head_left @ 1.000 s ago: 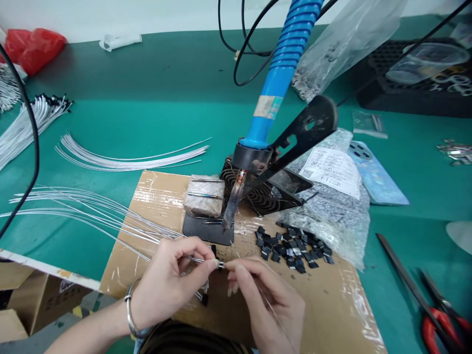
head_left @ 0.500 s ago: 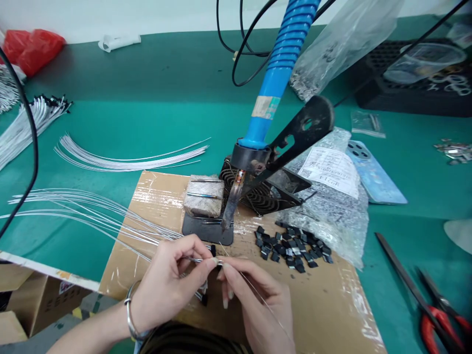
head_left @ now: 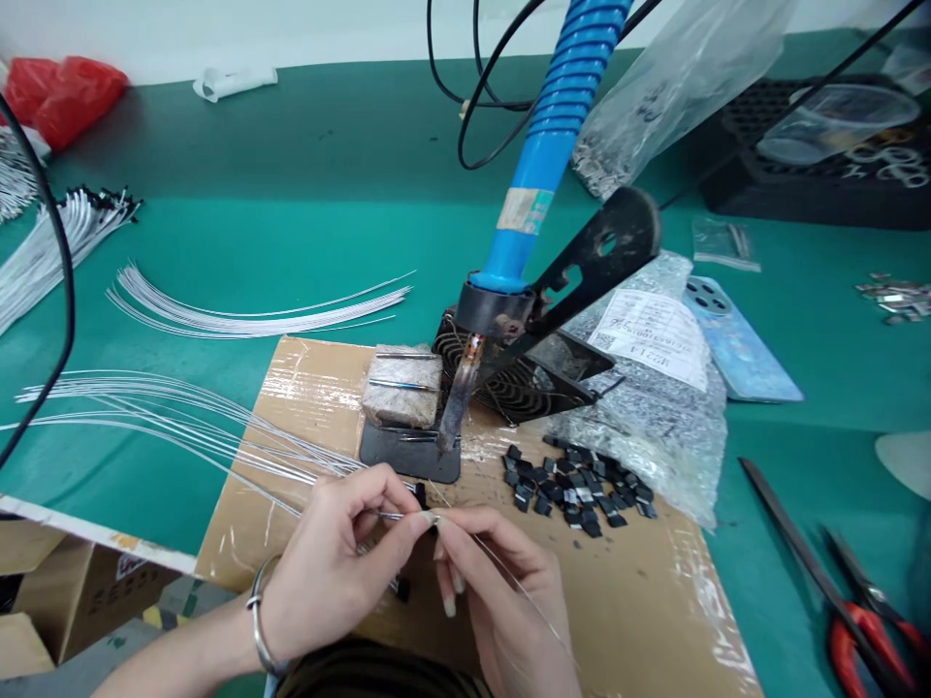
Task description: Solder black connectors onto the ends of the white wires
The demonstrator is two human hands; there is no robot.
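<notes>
My left hand (head_left: 335,567) pinches the ends of thin white wires (head_left: 189,417) that fan out to the left across the cardboard sheet (head_left: 647,601). My right hand (head_left: 501,601) is closed in a pinch that meets the left fingertips, and a fine silvery wire (head_left: 520,582) runs back over it. What sits between the fingertips is too small to make out. Just beyond the hands, the tip of a blue-handled soldering iron (head_left: 542,165) rests in its black stand (head_left: 574,281) over a small black plate (head_left: 407,456). A pile of small black parts (head_left: 578,485) lies to the right.
A sponge block (head_left: 402,386) and a black fan grille (head_left: 509,383) sit behind the plate. Bags of parts (head_left: 655,388) and a phone (head_left: 738,339) lie to the right, red-handled scissors (head_left: 865,611) at the far right. More white wires (head_left: 254,315) curve across the green table.
My right hand has shifted slightly left and nearer, its fingertips still meeting the left hand's. The left hand and the soldering iron have barely moved.
</notes>
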